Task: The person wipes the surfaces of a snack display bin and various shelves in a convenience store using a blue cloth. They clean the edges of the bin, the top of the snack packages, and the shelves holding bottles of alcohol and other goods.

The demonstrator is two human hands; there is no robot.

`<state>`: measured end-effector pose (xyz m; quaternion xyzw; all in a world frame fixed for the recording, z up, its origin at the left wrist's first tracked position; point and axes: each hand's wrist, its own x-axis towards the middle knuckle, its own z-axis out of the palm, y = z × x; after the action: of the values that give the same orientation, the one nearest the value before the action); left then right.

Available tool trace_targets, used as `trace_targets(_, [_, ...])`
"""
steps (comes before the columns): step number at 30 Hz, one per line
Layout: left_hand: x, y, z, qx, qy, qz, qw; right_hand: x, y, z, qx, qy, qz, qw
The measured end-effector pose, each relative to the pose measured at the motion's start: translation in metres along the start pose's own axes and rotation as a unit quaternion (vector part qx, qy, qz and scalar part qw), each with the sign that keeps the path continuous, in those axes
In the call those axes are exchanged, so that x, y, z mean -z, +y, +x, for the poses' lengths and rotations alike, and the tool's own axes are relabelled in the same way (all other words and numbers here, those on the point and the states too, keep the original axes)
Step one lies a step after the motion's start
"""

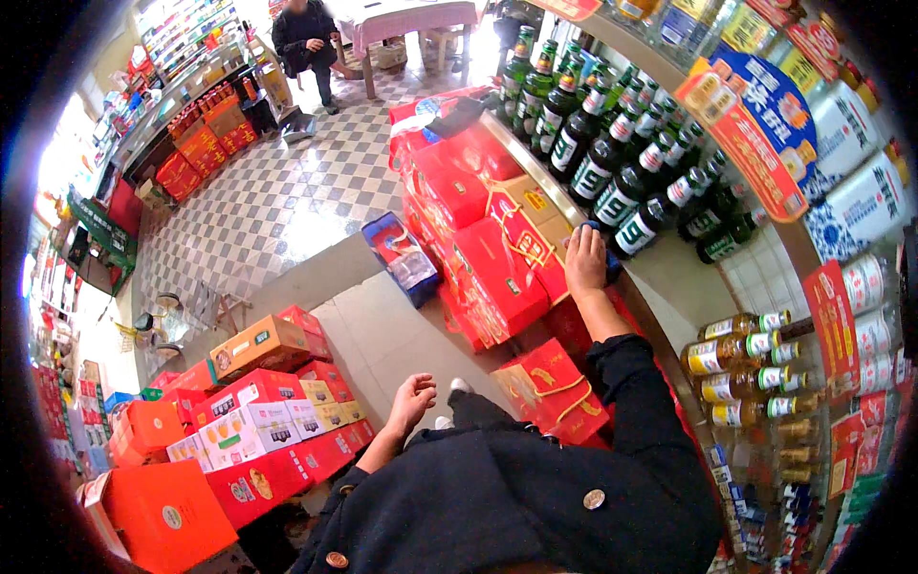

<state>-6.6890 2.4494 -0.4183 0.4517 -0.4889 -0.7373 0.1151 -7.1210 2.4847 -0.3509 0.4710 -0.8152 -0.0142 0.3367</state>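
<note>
My right hand (585, 260) reaches out to the shelf edge beside the green beer bottles (612, 182). Its fingers are bent over a small dark blue bit of cloth (590, 227), most of which the hand hides. Just left of that hand, red gift boxes (492, 277) and a tan carton (545, 212) are stacked along the shelf. My left hand (412, 402) hangs in front of my body above the floor, its fingers loosely curled with nothing visible in them.
A blue crate (402, 256) stands on the floor by the stack. Cartons (258, 421) fill the lower left. Amber bottles (736, 359) lie on the right shelf. A person (306, 43) sits at the back near a pink-covered table (411, 21).
</note>
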Motion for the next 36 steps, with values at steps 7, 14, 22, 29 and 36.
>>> trace_targets(7, [0.040, 0.039, 0.059, -0.010, 0.047, -0.032, 0.998, -0.043, -0.047, 0.091, 0.019, 0.036, -0.001, 0.999])
trace_targets(14, [0.069, 0.110, 0.126, -0.056, 0.077, -0.040, 0.995, -0.086, -0.106, 0.191, 0.025, 0.016, 0.045, 0.999])
trace_targets(22, [0.073, 0.126, 0.160, -0.023, 0.094, -0.079, 0.992, -0.132, -0.144, 0.276, 0.037, 0.043, 0.041, 0.998])
trace_targets(29, [0.084, 0.146, 0.185, -0.027, 0.084, -0.078, 0.993, -0.142, -0.162, 0.305, 0.049, 0.002, 0.041, 0.998])
trace_targets(36, [0.101, 0.161, 0.235, -0.039, -0.004, -0.037, 0.999, -0.151, -0.171, 0.327, 0.038, 0.024, 0.093, 0.995])
